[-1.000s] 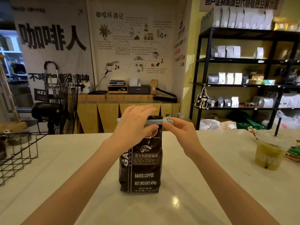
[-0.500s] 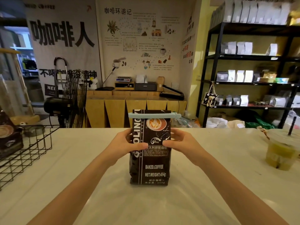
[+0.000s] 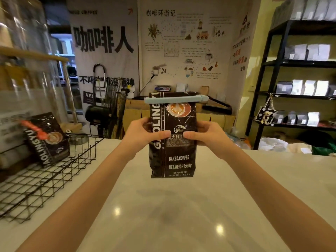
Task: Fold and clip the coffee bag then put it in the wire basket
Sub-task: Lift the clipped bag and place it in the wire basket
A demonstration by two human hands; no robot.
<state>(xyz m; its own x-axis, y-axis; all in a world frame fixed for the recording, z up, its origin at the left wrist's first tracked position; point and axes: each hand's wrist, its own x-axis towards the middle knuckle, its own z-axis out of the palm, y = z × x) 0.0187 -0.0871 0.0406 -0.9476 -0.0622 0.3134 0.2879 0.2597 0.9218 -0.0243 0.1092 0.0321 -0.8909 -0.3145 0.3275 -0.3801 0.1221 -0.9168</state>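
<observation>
At your far left the black wire basket (image 3: 54, 171) sits on the tabletop (image 3: 181, 215), a grid of thin rods; inside it a second bag (image 3: 47, 140) leans tilted, black and glossy, with an orange clip (image 3: 34, 128) across its top; its lettering is blurred. Your left hand (image 3: 143, 135) grips the bag (image 3: 172, 142) by its left edge, thumb across the front; the bag is upright, long axis vertical, held above the pale glossy tabletop, right of the basket; it reads "BAKED.COFFEE" and "NET.WEIGHT:454g", with a latte picture up top; a pale blue bar clip (image 3: 175, 100) runs level across its folded top; your right hand (image 3: 205, 135) clasps the right edge likewise.
</observation>
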